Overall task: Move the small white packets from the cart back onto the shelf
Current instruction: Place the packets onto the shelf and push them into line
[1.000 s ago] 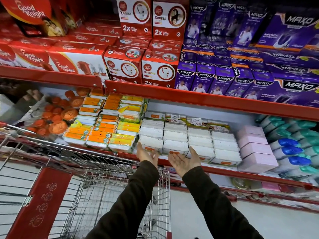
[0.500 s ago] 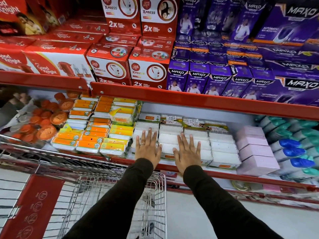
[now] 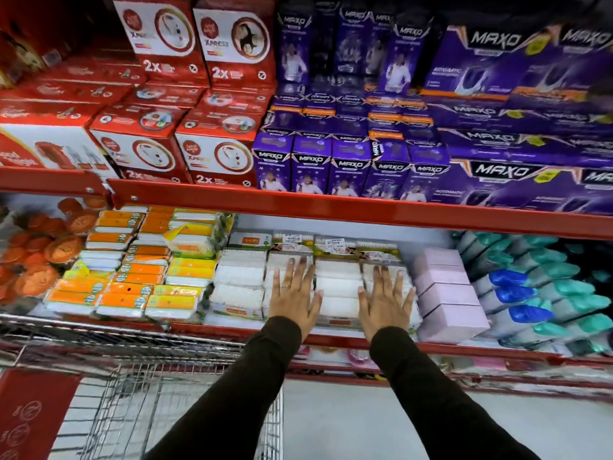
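Note:
Several small white packets (image 3: 337, 287) lie in rows on the lower red shelf (image 3: 205, 327), in the middle of the view. My left hand (image 3: 293, 298) rests flat on the second row, fingers spread, a ring on one finger. My right hand (image 3: 384, 302) lies flat on the rightmost row of packets, fingers apart. Neither hand holds anything. The wire cart (image 3: 139, 403) stands at the lower left, below the shelf edge; the part of its basket that I see holds no packets.
Orange and yellow packs (image 3: 132, 280) lie left of the white packets, pink boxes (image 3: 444, 293) to their right, then blue and green bottles (image 3: 544, 293). Red boxes (image 3: 185, 94) and purple boxes (image 3: 398, 127) fill the shelf above. Grey floor (image 3: 348, 423) lies beside the cart.
Both hands went from palms-up at the shelf edge to palms-down on the packets, then slid right and apart. The camera view shifted closer to the shelf.

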Action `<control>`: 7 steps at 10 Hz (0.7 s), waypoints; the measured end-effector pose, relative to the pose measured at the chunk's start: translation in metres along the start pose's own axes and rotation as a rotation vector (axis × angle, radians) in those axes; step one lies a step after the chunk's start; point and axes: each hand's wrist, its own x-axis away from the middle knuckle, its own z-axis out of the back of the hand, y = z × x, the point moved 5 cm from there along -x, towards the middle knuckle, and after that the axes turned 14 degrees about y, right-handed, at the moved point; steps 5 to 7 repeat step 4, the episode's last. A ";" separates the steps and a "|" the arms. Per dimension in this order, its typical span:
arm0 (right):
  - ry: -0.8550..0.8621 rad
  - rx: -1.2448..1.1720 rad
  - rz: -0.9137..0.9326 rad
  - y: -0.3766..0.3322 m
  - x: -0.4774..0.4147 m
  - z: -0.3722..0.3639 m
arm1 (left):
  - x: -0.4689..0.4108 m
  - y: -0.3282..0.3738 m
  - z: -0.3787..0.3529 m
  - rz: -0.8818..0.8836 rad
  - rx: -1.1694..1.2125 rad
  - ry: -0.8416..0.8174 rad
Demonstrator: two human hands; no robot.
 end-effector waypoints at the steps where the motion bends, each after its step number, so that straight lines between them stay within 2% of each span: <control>1: -0.036 0.069 0.027 0.019 -0.002 -0.006 | -0.001 0.014 -0.014 0.011 -0.066 -0.060; 3: -0.006 0.045 0.068 0.016 -0.002 0.005 | 0.000 0.015 -0.003 0.020 -0.081 -0.064; 4: 0.151 -0.006 0.132 0.006 0.005 0.027 | 0.005 0.021 0.015 0.013 -0.064 0.029; 7: 0.151 -0.006 0.132 0.006 0.005 0.027 | 0.005 0.021 0.015 0.013 -0.064 0.029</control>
